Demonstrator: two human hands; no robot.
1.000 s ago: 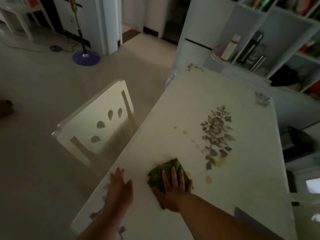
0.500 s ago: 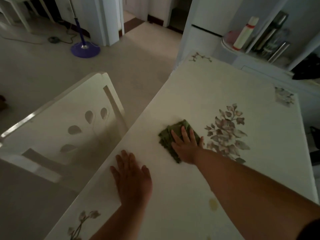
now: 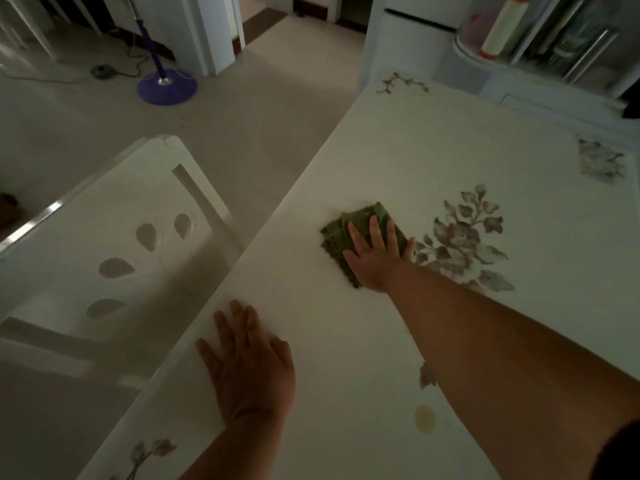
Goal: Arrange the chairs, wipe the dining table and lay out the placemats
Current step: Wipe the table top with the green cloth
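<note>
Wiping underway. My right hand (image 3: 375, 258) lies flat, fingers spread, pressing the cloth (image 3: 360, 233) onto the table (image 3: 450, 161), well ahead of my left hand (image 3: 247, 362), open, palm down near the edge. Stain (image 3: 425, 418) near my right forearm remains; no placemats visible. Table's long axis runs away from me; chair (image 3: 114, 244) left, tucked in.
</note>
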